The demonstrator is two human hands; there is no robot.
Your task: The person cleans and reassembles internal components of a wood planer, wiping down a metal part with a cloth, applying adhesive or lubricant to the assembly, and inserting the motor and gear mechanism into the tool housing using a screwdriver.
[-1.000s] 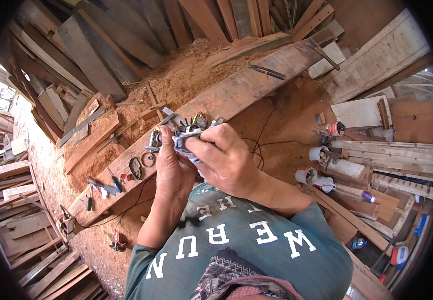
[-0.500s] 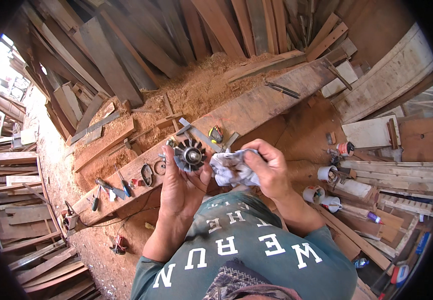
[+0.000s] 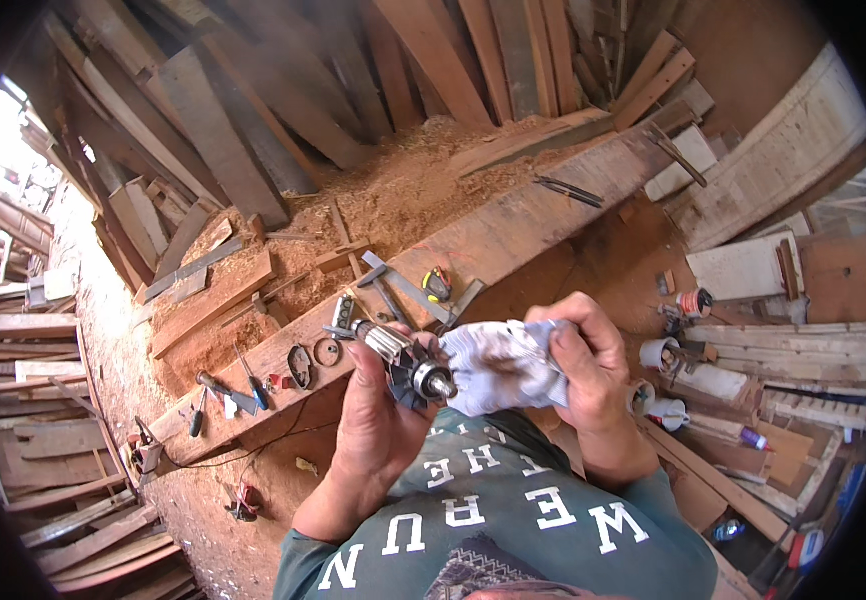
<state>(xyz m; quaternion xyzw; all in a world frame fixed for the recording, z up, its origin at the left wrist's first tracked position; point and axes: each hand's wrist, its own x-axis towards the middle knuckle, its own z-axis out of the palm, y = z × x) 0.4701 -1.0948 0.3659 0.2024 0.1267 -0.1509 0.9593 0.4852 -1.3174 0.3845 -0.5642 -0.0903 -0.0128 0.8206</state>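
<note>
My left hand (image 3: 373, 420) grips a motor armature (image 3: 405, 362), a metal shaft with a black fan and a silver commutator, held level above my chest. A crumpled white rag (image 3: 498, 365) with dark stains is bunched in my right hand (image 3: 588, 365), just right of the shaft's end and touching it. Both hands hover over the near edge of a long wooden plank (image 3: 513, 225) that serves as a bench.
On the plank lie screwdrivers (image 3: 248, 380), small rings and metal parts (image 3: 313, 355), a square ruler (image 3: 403, 285) and a yellow tape measure (image 3: 438, 285). Sawdust (image 3: 393, 190) piles behind it. Stacked boards (image 3: 253, 110) ring the area. Tape rolls and cups (image 3: 668, 355) sit at right.
My hands have drawn apart a little and come nearer me. The armature has turned from fan-on toward the camera to lying sideways, its shaft end now against the rag.
</note>
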